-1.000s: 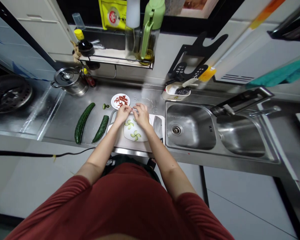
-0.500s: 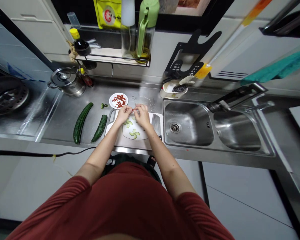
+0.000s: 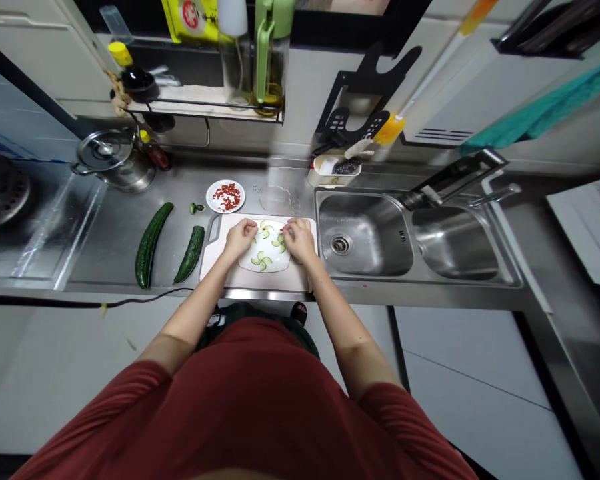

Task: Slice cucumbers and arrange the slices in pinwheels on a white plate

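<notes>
A white plate (image 3: 276, 263) lies on a pale cutting board (image 3: 225, 279). On it, thin green-edged cucumber slices (image 3: 261, 261) are laid out in pinwheel shapes; a red dot shows in the middle of the far one. My left hand (image 3: 240, 240) is at the plate's left rim, fingertips pinched together, their contents too small to make out. Over the right side of the plate, my right hand (image 3: 301, 240) pinches a small red piece. Beyond the board stands a small white dish (image 3: 211, 197) of red pieces (image 3: 230, 196).
Left of the board lie a whole cucumber (image 3: 151, 247), a cut cucumber (image 3: 190, 255) and small green ends (image 3: 196, 208). A lidded steel pot (image 3: 114, 163) stands farther back. On the right is a double sink (image 3: 367, 233) with a faucet (image 3: 450, 180). A bottle shelf (image 3: 215, 110) hangs above.
My hands were close together over the plate's far part and have moved apart, left hand leftward and right hand rightward and nearer. The whole view has shifted a little.
</notes>
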Action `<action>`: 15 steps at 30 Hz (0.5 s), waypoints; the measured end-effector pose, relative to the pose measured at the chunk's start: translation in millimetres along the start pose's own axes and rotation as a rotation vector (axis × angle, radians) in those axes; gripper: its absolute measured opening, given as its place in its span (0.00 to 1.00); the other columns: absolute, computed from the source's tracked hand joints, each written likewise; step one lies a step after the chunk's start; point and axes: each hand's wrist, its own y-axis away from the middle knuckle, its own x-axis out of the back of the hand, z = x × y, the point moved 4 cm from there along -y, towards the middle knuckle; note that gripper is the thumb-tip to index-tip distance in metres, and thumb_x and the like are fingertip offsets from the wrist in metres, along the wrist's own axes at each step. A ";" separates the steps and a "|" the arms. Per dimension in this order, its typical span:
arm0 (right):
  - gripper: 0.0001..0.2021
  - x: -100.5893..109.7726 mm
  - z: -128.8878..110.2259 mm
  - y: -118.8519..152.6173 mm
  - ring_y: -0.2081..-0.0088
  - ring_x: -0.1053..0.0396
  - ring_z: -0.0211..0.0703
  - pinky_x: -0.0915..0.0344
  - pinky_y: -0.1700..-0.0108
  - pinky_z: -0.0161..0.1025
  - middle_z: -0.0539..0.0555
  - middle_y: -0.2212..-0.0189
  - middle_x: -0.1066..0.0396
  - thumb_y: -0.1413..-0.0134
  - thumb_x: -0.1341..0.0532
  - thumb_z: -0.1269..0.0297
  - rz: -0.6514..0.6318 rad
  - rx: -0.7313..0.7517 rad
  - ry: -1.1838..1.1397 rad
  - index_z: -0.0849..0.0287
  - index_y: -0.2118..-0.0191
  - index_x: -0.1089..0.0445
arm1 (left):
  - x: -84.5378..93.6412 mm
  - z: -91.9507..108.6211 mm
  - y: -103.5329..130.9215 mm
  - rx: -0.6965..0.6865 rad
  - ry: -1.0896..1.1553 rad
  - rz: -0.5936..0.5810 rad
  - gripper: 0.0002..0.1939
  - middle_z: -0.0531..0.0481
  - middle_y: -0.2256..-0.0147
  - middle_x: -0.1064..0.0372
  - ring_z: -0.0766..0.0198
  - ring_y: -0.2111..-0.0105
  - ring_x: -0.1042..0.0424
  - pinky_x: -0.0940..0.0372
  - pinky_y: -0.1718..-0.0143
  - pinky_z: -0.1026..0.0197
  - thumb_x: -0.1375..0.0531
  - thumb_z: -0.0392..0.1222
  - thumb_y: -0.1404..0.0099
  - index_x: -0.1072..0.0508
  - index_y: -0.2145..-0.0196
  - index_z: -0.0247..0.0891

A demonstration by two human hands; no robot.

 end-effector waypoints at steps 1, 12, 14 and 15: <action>0.09 -1.8 3.6 4.3 0.48 0.43 0.52 0.42 0.46 0.45 0.58 0.55 0.33 0.40 0.46 0.66 -0.024 -0.006 0.021 0.58 0.62 0.28 | -3.9 2.9 4.5 -0.030 -0.076 -0.015 0.10 0.50 0.67 0.28 0.64 0.69 0.31 0.36 0.62 0.61 0.43 0.42 0.38 0.26 0.60 0.39; 0.10 -23.2 7.9 21.3 0.47 0.46 0.54 0.41 0.48 0.46 0.60 0.53 0.33 0.39 0.46 0.67 -0.155 -0.029 0.205 0.60 0.61 0.26 | -48.2 20.8 38.7 -0.302 -0.604 -0.163 0.18 0.44 0.58 0.32 0.55 0.56 0.37 0.41 0.52 0.54 0.50 0.37 0.32 0.26 0.50 0.44; 0.11 -24.4 7.4 22.0 0.47 0.47 0.54 0.42 0.48 0.46 0.60 0.53 0.34 0.39 0.45 0.67 -0.165 -0.020 0.229 0.60 0.60 0.26 | -51.3 23.0 39.1 -0.309 -0.631 -0.173 0.19 0.44 0.58 0.33 0.55 0.57 0.38 0.42 0.53 0.54 0.50 0.37 0.32 0.26 0.50 0.45; 0.11 -24.7 7.4 22.3 0.47 0.47 0.54 0.42 0.48 0.47 0.60 0.52 0.34 0.39 0.45 0.67 -0.170 -0.017 0.240 0.60 0.60 0.26 | -52.6 23.8 38.9 -0.308 -0.639 -0.178 0.19 0.44 0.57 0.34 0.55 0.56 0.38 0.42 0.53 0.54 0.50 0.37 0.32 0.26 0.49 0.46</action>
